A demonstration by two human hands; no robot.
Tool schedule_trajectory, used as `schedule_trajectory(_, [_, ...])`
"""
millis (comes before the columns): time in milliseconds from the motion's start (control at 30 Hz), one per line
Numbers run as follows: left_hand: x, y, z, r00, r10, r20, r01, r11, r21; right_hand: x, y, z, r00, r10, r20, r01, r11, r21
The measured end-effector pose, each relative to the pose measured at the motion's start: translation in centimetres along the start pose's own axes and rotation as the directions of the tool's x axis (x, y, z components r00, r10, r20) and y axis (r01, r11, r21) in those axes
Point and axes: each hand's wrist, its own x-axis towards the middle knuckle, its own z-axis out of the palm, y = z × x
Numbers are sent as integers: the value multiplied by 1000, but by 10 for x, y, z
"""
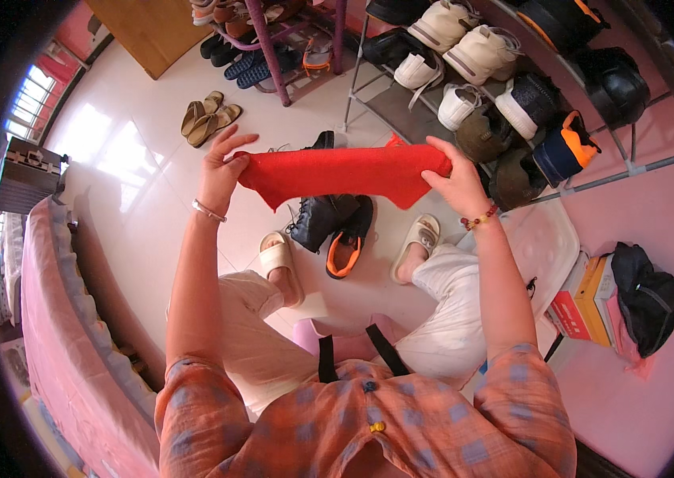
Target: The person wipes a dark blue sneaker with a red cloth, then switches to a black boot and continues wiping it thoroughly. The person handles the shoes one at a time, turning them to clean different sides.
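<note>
A red piece of knit fabric (343, 173) is stretched sideways in the air between my two hands. Its lower edge dips to a point near each end, and I cannot tell if it is a sock or a cloth. My left hand (224, 164) pinches one end between thumb and fingers, with the other fingers spread. The opposite end is gripped by my right hand (453, 176). Beneath the fabric, a black lace-up shoe (314, 222) and a black shoe with orange lining (349, 248) lie on the floor between my slippered feet, partly covered by the fabric.
A metal shoe rack (630, 164) full of shoes stands at the front right. Brown sandals (208, 119) lie on the tiles beyond my left hand. Shoe boxes (582, 305) and a black bag (647, 299) sit at right. A pink-covered bed (56, 322) runs along the left.
</note>
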Motion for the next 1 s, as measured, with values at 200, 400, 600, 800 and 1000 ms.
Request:
schedule_trajectory(200, [-7, 25, 7, 916, -268, 300, 206, 953, 224, 1, -10, -5, 994, -23, -109, -2, 975, -223])
schedule_trajectory(400, [-23, 20, 23, 892, 242, 381, -444, 620, 646, -4, -5, -16, 978, -158, -139, 77, 883, -463])
schedule_trajectory(600, [-12, 6, 27, 956, -95, 279, -83, 822, 563, 8, 6, -9, 969, 246, 19, -243, 966, -91])
schedule_trajectory(800, [-20, -3, 75, 850, -472, 233, 492, 870, -34, 15, -28, 21, 989, 111, -102, -118, 991, -68])
schedule_trajectory(1000, [-32, 20, 114, 644, -414, 643, 758, 453, -468, -16, -91, 96, 950, -101, 296, 95, 995, 34])
